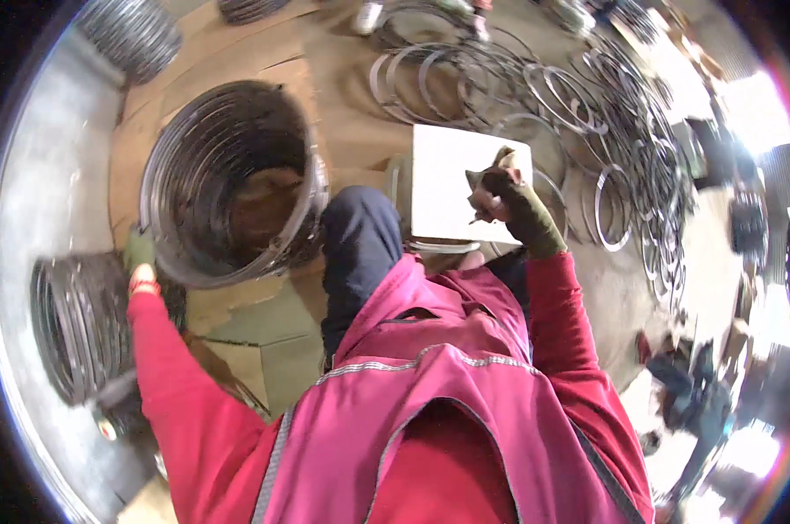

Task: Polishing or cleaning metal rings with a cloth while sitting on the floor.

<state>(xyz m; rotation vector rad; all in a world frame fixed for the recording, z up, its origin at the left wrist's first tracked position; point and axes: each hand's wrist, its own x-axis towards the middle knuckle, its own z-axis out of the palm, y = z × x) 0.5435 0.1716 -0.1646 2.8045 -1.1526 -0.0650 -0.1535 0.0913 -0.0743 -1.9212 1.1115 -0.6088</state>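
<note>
1. The left arm, in a red sleeve (172,375), stretches from the bottom of the frame up toward the left side, reaching out from the body.
2. At its end the left hand (140,251), in a green glove, is at the lower left outer edge of the big stack of rings (189,188). Its fingers are too unclear to tell whether they grip.
3. That stack stands in the upper left of the frame, its round opening facing up and a brown patch showing inside.
4. The right arm rises on the right of centre, its green-covered wrist leaning up and to the left.
5. The right hand (497,190) is over the white board (443,188) just above the frame's centre, fingers bunched; I cannot tell whether it holds anything.
6. Loose rings (613,210) lie in the upper right; another ring stack (80,327) is at the lower left.
</note>
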